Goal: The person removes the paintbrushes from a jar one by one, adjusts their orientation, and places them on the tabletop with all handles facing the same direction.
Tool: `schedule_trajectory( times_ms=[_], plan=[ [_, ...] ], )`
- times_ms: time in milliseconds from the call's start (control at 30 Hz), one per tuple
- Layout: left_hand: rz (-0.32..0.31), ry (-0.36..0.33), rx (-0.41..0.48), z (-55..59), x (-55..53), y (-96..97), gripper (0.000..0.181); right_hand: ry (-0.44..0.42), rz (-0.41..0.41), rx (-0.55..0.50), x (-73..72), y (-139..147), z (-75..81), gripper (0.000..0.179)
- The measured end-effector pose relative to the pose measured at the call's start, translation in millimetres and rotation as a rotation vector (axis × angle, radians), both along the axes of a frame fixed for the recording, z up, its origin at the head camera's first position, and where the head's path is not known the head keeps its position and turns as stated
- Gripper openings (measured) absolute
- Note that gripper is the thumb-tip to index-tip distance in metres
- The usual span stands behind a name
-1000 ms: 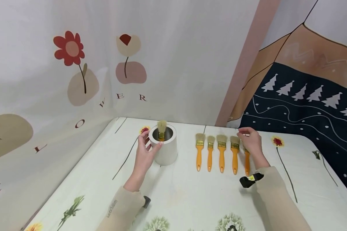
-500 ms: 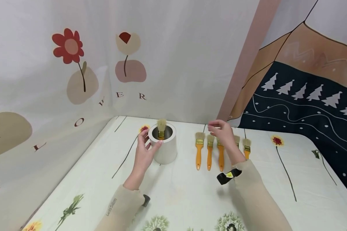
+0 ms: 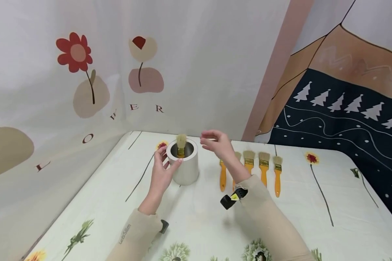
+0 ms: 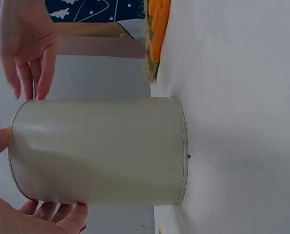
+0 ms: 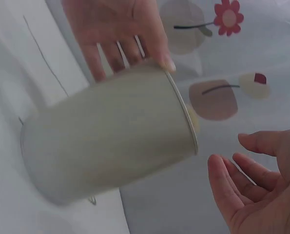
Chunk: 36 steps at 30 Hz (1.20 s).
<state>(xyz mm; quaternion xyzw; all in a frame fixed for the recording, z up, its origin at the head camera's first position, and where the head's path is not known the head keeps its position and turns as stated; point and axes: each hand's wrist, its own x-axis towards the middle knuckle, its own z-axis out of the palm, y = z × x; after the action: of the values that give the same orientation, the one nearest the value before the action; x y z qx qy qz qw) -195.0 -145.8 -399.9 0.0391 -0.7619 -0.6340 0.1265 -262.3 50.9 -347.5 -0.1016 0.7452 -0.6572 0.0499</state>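
A white cylindrical can (image 3: 187,173) stands upright on the table, with one paintbrush (image 3: 181,141) leaning inside it, bristles up above the rim. My left hand (image 3: 160,173) holds the can at its upper left, the thumb on the rim and the fingers along the side. Just right of the rim is my right hand (image 3: 219,145), with nothing in its loosely bent fingers; in the right wrist view a gap separates it from the can (image 5: 110,136). Several orange-handled paintbrushes (image 3: 264,168) lie in a row to the right, two of them partly hidden by my right forearm.
A white cloth (image 3: 196,224) printed with flowers covers the table. Behind and to the left hangs a pale curtain (image 3: 196,72) with flower drawings. A dark-blue printed section (image 3: 339,130) hangs at the back right.
My right hand has moved left, from above the rightmost brush in the row to beside the can's rim. My left hand keeps its hold on the can.
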Motion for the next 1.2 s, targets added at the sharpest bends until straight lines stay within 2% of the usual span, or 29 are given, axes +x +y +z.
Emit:
schedule_trajectory(
  times_ms=[133,267,500,767,1000,1200],
  plan=[
    [-0.003,-0.001,-0.008,-0.4,-0.2,-0.3,0.07,0.002,0.057,-0.042,2.6,-16.0,2.4,0.04],
    [-0.014,-0.003,-0.015,-0.5,0.7,-0.6,0.071,0.023,0.089,-0.038,2.6,-29.4,1.0,0.044],
    [-0.021,-0.017,-0.017,-1.7,0.6,-2.0,0.073,0.035,0.032,0.021,-2.9,-50.2,-2.0,0.046],
    [-0.018,-0.009,-0.029,-0.5,-0.6,-0.8,0.073,0.106,-0.04,0.155,-6.8,-66.7,1.9,0.035],
    [-0.025,-0.005,-0.02,0.8,-0.6,-1.8,0.073,0.169,-0.074,0.369,-5.1,-70.2,3.9,0.02],
    [-0.026,-0.008,-0.024,-1.1,-0.1,-2.3,0.074,0.182,-0.071,0.409,-3.4,-70.2,1.8,0.012]
  ],
)
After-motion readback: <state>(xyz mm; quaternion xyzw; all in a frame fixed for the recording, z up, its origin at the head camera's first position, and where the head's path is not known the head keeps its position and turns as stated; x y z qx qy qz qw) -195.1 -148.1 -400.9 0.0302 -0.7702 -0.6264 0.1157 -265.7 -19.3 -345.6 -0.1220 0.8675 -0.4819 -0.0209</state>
